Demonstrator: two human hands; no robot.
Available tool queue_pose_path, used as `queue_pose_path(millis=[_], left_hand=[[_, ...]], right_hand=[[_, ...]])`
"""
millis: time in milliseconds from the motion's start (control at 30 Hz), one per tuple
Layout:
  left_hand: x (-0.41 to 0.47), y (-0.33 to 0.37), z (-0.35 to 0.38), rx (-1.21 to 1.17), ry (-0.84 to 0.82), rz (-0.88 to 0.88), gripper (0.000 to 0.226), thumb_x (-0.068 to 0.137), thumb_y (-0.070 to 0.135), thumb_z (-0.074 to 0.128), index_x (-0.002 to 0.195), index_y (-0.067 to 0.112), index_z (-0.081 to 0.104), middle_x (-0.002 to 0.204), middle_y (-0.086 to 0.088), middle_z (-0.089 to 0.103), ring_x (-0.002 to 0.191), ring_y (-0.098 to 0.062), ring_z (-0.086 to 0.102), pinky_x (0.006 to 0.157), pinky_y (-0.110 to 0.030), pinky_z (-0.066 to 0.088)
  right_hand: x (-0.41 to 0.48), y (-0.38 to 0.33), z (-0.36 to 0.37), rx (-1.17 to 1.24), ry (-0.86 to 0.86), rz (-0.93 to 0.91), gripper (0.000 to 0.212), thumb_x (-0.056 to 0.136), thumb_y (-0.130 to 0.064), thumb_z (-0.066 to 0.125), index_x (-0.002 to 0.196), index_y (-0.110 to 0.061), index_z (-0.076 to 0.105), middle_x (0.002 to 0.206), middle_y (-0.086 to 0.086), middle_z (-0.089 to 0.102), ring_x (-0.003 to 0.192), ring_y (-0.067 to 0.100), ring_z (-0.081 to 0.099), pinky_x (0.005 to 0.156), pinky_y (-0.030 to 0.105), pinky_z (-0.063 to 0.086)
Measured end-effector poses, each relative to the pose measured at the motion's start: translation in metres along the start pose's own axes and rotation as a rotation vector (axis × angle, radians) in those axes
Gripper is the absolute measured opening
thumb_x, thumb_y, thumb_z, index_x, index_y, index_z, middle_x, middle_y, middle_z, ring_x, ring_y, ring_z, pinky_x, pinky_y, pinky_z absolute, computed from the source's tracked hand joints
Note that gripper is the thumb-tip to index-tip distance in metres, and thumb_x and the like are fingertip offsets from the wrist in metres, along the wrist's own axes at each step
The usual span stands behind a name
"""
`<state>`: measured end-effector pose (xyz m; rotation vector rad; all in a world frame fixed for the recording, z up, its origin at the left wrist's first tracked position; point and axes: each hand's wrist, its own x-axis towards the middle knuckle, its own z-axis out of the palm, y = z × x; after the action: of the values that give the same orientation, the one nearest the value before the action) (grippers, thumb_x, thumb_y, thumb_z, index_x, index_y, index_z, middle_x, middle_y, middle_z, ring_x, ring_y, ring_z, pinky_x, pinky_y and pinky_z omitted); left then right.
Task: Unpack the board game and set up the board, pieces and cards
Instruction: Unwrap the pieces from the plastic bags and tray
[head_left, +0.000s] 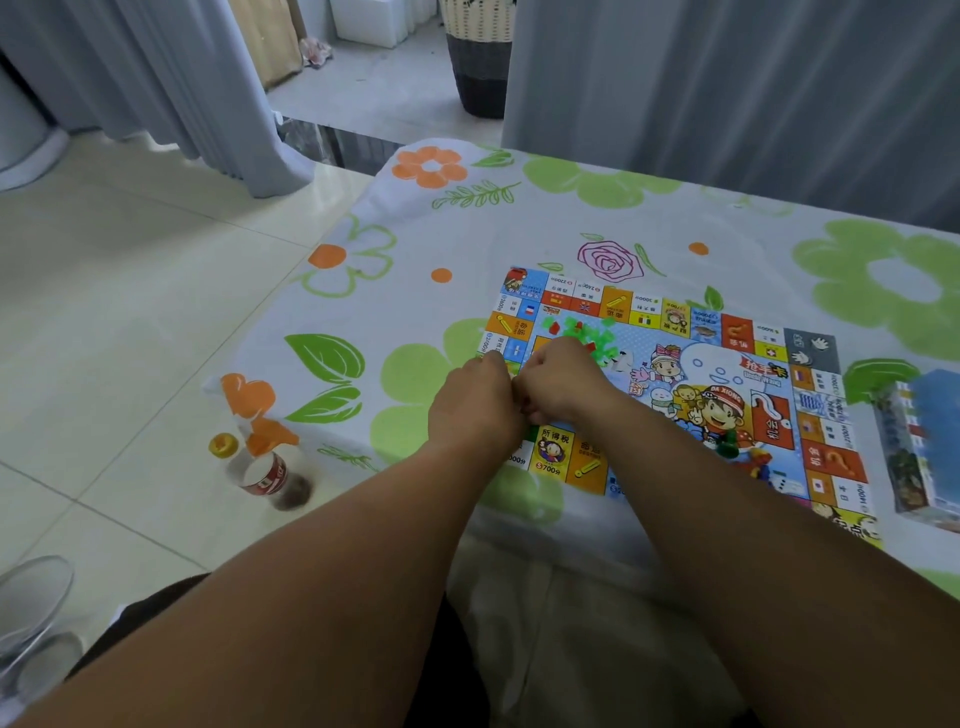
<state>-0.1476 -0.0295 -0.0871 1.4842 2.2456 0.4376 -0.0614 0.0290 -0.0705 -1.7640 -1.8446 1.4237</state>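
The left hand (475, 400) and right hand (563, 387) meet over the left part of the board (691, 358), fingers curled inward; whether they pinch anything is hidden. Just beyond them, green and red pieces (597, 338) lie heaped on the board, flat on the flowered table (519, 234). The box (919, 447) is cut off at the right, and bare cloth lies between the board and the table's left edge.

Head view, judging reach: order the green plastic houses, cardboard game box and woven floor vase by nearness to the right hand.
From the right hand:
1. Green plastic houses, just beyond it.
2. Cardboard game box, far right.
3. Woven floor vase, far back, centre.
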Motion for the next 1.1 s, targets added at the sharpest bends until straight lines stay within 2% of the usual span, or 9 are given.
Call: queue_pose_path(millis=[100, 200, 367, 467, 633, 733, 800, 933, 1100], left_hand=[[0.0, 0.0, 0.002, 0.008, 0.016, 0.001, 0.028, 0.085, 0.025, 0.069, 0.1, 0.016, 0.047, 0.105, -0.007, 0.062, 0.097, -0.029, 0.061, 0.066, -0.035, 0.04], [0.0, 0.001, 0.002, 0.028, 0.014, 0.001, 0.032, 0.086, 0.024, 0.07, 0.109, 0.013, 0.051, 0.109, -0.008, 0.062, 0.1, -0.029, 0.061, 0.068, -0.035, 0.04], [-0.001, 0.001, 0.004, 0.028, 0.016, -0.002, 0.039, 0.086, 0.026, 0.072, 0.115, 0.011, 0.05, 0.113, -0.009, 0.06, 0.102, -0.028, 0.061, 0.07, -0.034, 0.041], [-0.001, 0.0, 0.002, 0.005, 0.008, -0.014, 0.041, 0.085, 0.03, 0.073, 0.114, 0.011, 0.05, 0.112, -0.009, 0.062, 0.1, -0.028, 0.062, 0.07, -0.035, 0.044], [-0.004, 0.004, -0.005, -0.015, -0.018, -0.034, 0.048, 0.084, 0.039, 0.074, 0.113, 0.013, 0.046, 0.106, -0.006, 0.065, 0.093, -0.026, 0.064, 0.068, -0.033, 0.047], [-0.009, 0.006, -0.009, -0.002, -0.012, -0.049, 0.045, 0.085, 0.04, 0.073, 0.108, 0.016, 0.042, 0.099, -0.002, 0.062, 0.082, -0.023, 0.059, 0.066, -0.032, 0.044], [-0.011, 0.01, -0.012, 0.005, 0.006, -0.064, 0.043, 0.087, 0.041, 0.07, 0.105, 0.017, 0.039, 0.095, 0.001, 0.057, 0.078, -0.021, 0.053, 0.064, -0.031, 0.039], [-0.012, 0.02, -0.018, -0.034, 0.03, -0.101, 0.039, 0.084, 0.036, 0.069, 0.106, 0.018, 0.042, 0.102, 0.001, 0.06, 0.085, -0.022, 0.057, 0.067, -0.032, 0.041], [-0.016, 0.053, -0.018, -0.092, 0.119, -0.052, 0.046, 0.077, 0.029, 0.065, 0.119, 0.016, 0.052, 0.116, -0.004, 0.056, 0.109, -0.026, 0.055, 0.083, -0.04, 0.05]], right_hand=[[0.002, 0.002, 0.001, -0.072, 0.037, -0.044, 0.012, 0.08, -0.004, 0.066, 0.069, -0.006, 0.06, 0.069, 0.014, 0.066, 0.073, 0.037, 0.07, 0.072, 0.053, 0.06], [0.002, 0.003, 0.0, -0.107, 0.032, -0.056, 0.017, 0.084, -0.007, 0.064, 0.068, -0.009, 0.059, 0.064, 0.008, 0.063, 0.064, 0.029, 0.065, 0.072, 0.045, 0.06], [0.007, 0.007, 0.0, -0.119, 0.031, -0.075, 0.012, 0.08, -0.001, 0.064, 0.069, -0.007, 0.06, 0.069, 0.009, 0.066, 0.075, 0.034, 0.07, 0.074, 0.048, 0.062], [0.008, 0.008, -0.002, -0.1, 0.02, -0.067, 0.015, 0.078, -0.001, 0.063, 0.066, -0.01, 0.058, 0.066, 0.008, 0.064, 0.072, 0.033, 0.069, 0.074, 0.048, 0.06], [0.012, 0.009, -0.007, -0.054, 0.037, -0.073, 0.005, 0.082, -0.007, 0.066, 0.08, -0.002, 0.064, 0.077, 0.017, 0.069, 0.082, 0.038, 0.072, 0.076, 0.055, 0.061], [0.009, 0.008, -0.015, -0.017, 0.032, -0.069, 0.02, 0.086, -0.012, 0.065, 0.098, 0.003, 0.066, 0.094, 0.023, 0.07, 0.077, 0.033, 0.071, 0.064, 0.038, 0.061], [0.007, 0.008, -0.022, 0.003, 0.04, -0.069, 0.013, 0.087, -0.01, 0.063, 0.094, 0.0, 0.065, 0.091, 0.021, 0.069, 0.069, 0.027, 0.068, 0.057, 0.032, 0.058], [-0.001, 0.009, -0.04, 0.06, 0.104, -0.073, 0.005, 0.086, -0.002, 0.06, 0.085, 0.003, 0.063, 0.082, 0.027, 0.067, 0.069, 0.033, 0.072, 0.071, 0.054, 0.062], [-0.014, 0.021, -0.075, 0.033, 0.158, -0.114, 0.011, 0.09, -0.005, 0.063, 0.081, -0.002, 0.063, 0.08, 0.027, 0.069, 0.07, 0.035, 0.074, 0.069, 0.054, 0.062]])
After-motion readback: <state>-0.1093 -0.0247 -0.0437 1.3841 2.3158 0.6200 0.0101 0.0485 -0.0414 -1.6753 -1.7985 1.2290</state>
